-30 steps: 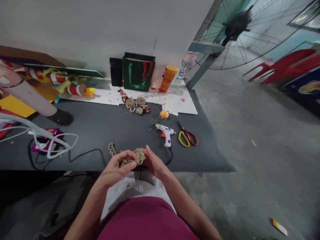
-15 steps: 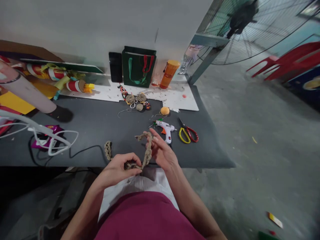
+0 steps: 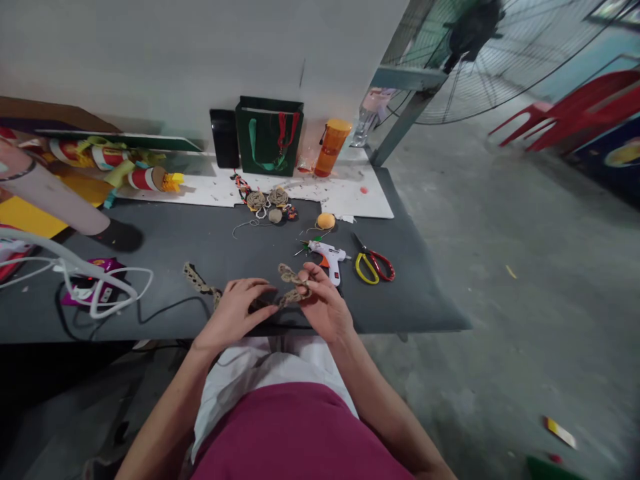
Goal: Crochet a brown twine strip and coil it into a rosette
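A brownish crocheted strip [image 3: 199, 280] runs under and through both hands at the front of the dark grey table [image 3: 165, 233]. My left hand [image 3: 237, 313] is curled over its middle, thumb and fingers closing on it. My right hand [image 3: 326, 303] pinches the other end, which is folded back into a small loop. Part of the strip is hidden beneath my left hand. Just beyond my right hand lies a white glue gun [image 3: 330, 256] with an orange trigger. To its right are scissors [image 3: 374, 264] with one yellow and one red handle.
Behind lie rolled crocheted coils [image 3: 256, 201] and a yellow ball [image 3: 326, 221]. A green gift bag [image 3: 270, 137], black phone [image 3: 225, 138] and orange bottle [image 3: 333, 148] stand by the wall. White cables [image 3: 125, 293] cross a purple box [image 3: 95, 283] at left. A fan [image 3: 475, 40] stands right.
The strip has been lowered and laid flatter on the table, its left end stretching farther left. My left hand has turned palm-down over it, and the right end is now folded into a loop.
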A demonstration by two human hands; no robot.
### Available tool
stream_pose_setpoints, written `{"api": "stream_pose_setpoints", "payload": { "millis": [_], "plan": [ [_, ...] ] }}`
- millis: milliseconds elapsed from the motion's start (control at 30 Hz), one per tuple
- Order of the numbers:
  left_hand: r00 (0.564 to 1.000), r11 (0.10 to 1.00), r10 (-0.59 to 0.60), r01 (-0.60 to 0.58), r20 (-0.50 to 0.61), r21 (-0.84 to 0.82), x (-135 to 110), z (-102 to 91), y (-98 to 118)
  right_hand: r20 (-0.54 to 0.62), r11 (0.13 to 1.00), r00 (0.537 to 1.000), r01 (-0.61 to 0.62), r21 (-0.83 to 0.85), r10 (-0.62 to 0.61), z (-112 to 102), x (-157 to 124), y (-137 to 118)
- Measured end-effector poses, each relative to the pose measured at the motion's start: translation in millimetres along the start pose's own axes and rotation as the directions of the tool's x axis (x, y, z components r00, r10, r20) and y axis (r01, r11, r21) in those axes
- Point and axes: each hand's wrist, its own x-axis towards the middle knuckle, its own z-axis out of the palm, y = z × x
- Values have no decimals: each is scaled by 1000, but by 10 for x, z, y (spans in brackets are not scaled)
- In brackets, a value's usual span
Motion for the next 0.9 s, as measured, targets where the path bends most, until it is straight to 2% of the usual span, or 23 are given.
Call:
{"api": "stream_pose_setpoints", "payload": {
  "millis": [67,133,233,300,367,433,467,500,567,667,733,800,900],
  "plan": [
    [998,968,-31,18,-50,-251,30,121,98,23,998,999,28,-58,-27,29,-22,77],
    [991,852,-114,61,-71,-520,52,254,183,35,984,996,91,-153,-87,35,-42,156],
    [944,698,-295,107,-147,-708,70,395,251,77,918,980,198,-345,-182,16,-84,229],
    [917,695,-341,99,-205,-712,71,422,260,114,815,958,283,-506,-262,12,-122,233],
    [907,766,-326,87,-268,-637,65,408,256,155,657,916,375,-654,-370,31,-161,211],
    [918,843,-276,89,-284,-531,54,383,250,198,513,872,431,-742,-447,68,-188,182],
    [930,863,-254,95,-264,-496,47,373,248,208,475,864,436,-764,-459,88,-192,171],
    [944,867,-239,103,-226,-487,40,367,247,206,464,866,429,-775,-456,105,-189,162],
    [966,821,-234,134,-113,-555,26,366,245,155,513,894,375,-772,-420,118,-163,152],
    [965,627,-247,225,84,-746,2,367,237,23,666,953,228,-711,-302,75,-99,143],
    [951,502,-260,283,170,-817,-13,354,227,-49,722,965,158,-673,-257,28,-64,134],
    [933,430,-283,332,224,-840,-23,330,220,-79,728,959,151,-669,-271,-8,-50,127],
    [913,383,-298,381,278,-841,-22,308,221,-47,675,941,204,-709,-334,-15,-71,131]
  ]
}}
